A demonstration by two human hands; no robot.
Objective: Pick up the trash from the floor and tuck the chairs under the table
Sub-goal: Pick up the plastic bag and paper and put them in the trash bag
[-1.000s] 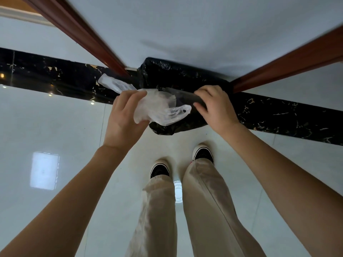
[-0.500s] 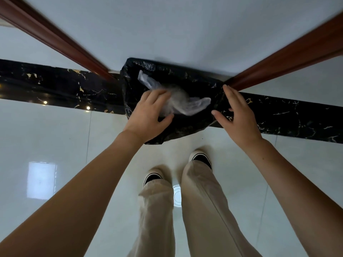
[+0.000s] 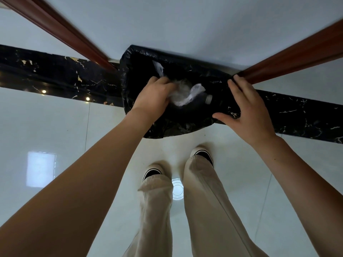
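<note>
A black trash bag [image 3: 172,125] stands open on the floor against the wall corner, just beyond my feet. My left hand [image 3: 152,97] reaches into its mouth, its fingers closed on a crumpled clear plastic wrapper [image 3: 182,93] that sits inside the opening. My right hand [image 3: 246,106] rests on the bag's right rim with fingers spread, pressing the edge outward. A small pale bottle cap or neck [image 3: 208,99] shows inside the bag beside the wrapper. No chairs or table are in view.
Two reddish wooden trims [image 3: 61,32] [image 3: 297,56] run along the pale wall toward the corner. A black marble strip [image 3: 55,76] crosses the glossy white tile floor [image 3: 55,136]. My shoes [image 3: 203,156] stand close in front of the bag.
My left hand has carried the plastic wrapper from above the bag down into its opening. My right hand let go of the near rim and shifted to the right rim.
</note>
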